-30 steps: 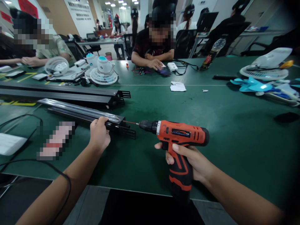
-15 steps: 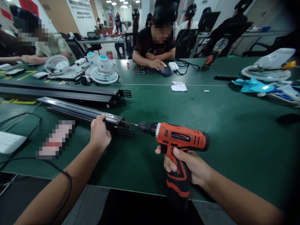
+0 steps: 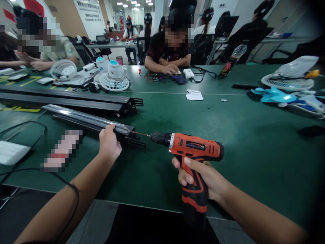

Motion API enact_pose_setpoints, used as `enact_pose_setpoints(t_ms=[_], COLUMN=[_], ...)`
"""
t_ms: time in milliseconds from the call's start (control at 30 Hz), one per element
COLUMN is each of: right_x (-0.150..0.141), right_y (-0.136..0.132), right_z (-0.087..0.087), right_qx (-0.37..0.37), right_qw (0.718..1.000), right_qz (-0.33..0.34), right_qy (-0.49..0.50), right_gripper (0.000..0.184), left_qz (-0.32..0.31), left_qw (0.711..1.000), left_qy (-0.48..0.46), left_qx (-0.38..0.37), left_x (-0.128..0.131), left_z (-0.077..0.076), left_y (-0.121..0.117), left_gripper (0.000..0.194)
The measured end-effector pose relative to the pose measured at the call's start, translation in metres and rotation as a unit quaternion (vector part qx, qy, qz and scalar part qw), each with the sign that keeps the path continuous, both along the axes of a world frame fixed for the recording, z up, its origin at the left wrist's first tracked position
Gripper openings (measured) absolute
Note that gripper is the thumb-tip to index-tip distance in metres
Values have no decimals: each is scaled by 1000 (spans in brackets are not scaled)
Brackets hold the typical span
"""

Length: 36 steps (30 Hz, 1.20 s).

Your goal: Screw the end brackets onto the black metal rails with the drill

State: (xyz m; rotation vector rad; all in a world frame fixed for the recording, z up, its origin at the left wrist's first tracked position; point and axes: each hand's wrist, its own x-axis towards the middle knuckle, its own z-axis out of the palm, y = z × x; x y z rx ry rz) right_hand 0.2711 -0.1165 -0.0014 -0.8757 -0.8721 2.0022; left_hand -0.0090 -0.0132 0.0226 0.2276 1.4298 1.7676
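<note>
My right hand is wrapped around the grip of an orange and black cordless drill. The drill's thin bit points left and meets the end of a long black metal rail lying on the green table. My left hand is closed over that rail near its right end, holding it down. A small light glows white under the drill's chuck.
More long black rails lie beyond. Small white and teal fans stand at the back left, fan parts at the right. A person sits opposite; others sit at the left. Black cables and a white box lie at my left.
The drill has shifted slightly and its light is now on; the bit stays at the rail's end. My left hand has kept its hold on the rail.
</note>
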Motion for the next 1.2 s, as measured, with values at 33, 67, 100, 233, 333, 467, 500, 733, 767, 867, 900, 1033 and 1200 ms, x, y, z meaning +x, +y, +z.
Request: enact_pose_setpoints(t_ms=[33, 67, 100, 233, 333, 467, 500, 733, 767, 867, 900, 1033, 1200], right_x=[0, 0, 0, 0, 0, 0, 0, 1, 2, 2, 2, 3, 5], right_y=[0, 0, 0, -1, -2, -1, -1, 1, 1, 1, 2, 4, 7], right_z=[0, -1, -2, -4, -4, -2, -2, -5, -4, -3, -3, -3, -7], right_qx=[-1, -2, -2, -4, -4, -11, -13, -24, -26, -27, -27, -32, -25], right_qw=[1000, 1000, 1000, 1000, 1000, 1000, 1000, 999, 999, 999, 999, 998, 997], right_qz=[-2, -1, 0, 2, 4, 5, 7, 14, 15, 18, 19, 30, 19], right_qy=[2, 5, 8, 15, 14, 18, 21, 35, 35, 38, 40, 53, 64], right_gripper=[35, 34, 33, 32, 35, 37, 37, 43, 43, 44, 44, 45, 42], left_qz=[-2, -4, -5, -9, -12, -11, -10, -15, -15, -25, -28, -32, -41], left_qw=[1000, 1000, 1000, 1000, 1000, 1000, 1000, 1000, 999, 999, 999, 999, 999], left_qy=[0, 1, 2, 6, 9, 13, 14, 14, 14, 13, 15, 25, 21], left_qx=[4, 7, 5, -3, -1, -6, -10, -23, -24, -28, -26, -5, 4], left_x=[-1, -1, -1, 0, 1, 1, 1, 1, 2, 1, 1, 0, 1], left_z=[-1, -2, -2, -1, 0, 0, 0, 4, 5, 5, 4, 2, 4], left_y=[0, 0, 0, 0, 0, 0, 0, -3, -3, -3, -3, -4, -4], left_gripper=[13, 13, 13, 14, 13, 14, 14, 14, 14, 14, 14, 13, 15])
